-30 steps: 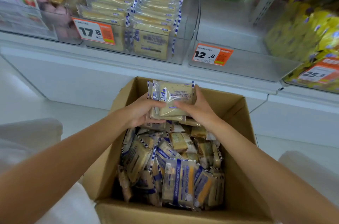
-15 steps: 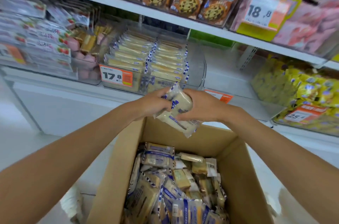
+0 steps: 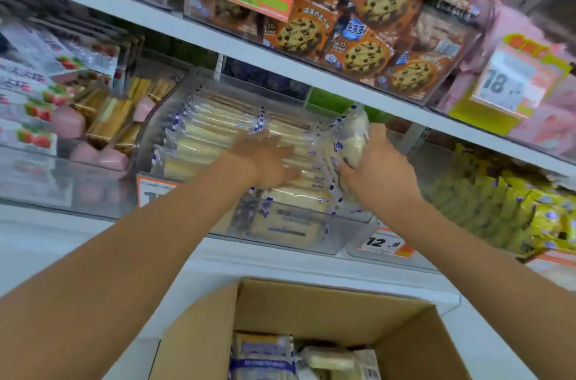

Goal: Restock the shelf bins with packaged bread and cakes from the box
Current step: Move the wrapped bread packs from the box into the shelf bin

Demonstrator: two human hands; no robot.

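Observation:
A clear shelf bin (image 3: pixel 339 239) on the middle shelf holds two rows of blue-and-white bread packs (image 3: pixel 218 130). My left hand (image 3: pixel 268 158) lies with straight fingers on top of the packs in the bin. My right hand (image 3: pixel 374 174) grips a small stack of the same bread packs (image 3: pixel 349 136), held upright over the bin's right side. The open cardboard box (image 3: pixel 311 308) sits below at the bottom of the view, with more bread packs (image 3: pixel 265 354) inside.
An upper shelf edge (image 3: pixel 249 52) hangs just above the bin, carrying chocolate-chip cookie bags (image 3: pixel 367 21). Strawberry and pink cake packs (image 3: pixel 62 118) fill the bin at left. A nearly bare bin with a 12.8 price tag (image 3: pixel 383 244) and yellow packs (image 3: pixel 505 202) lie to the right.
Both hands rose from the box to the shelf bin. The left hand let go of the packs and now rests on the bin's stock; the right hand carries the packs alone.

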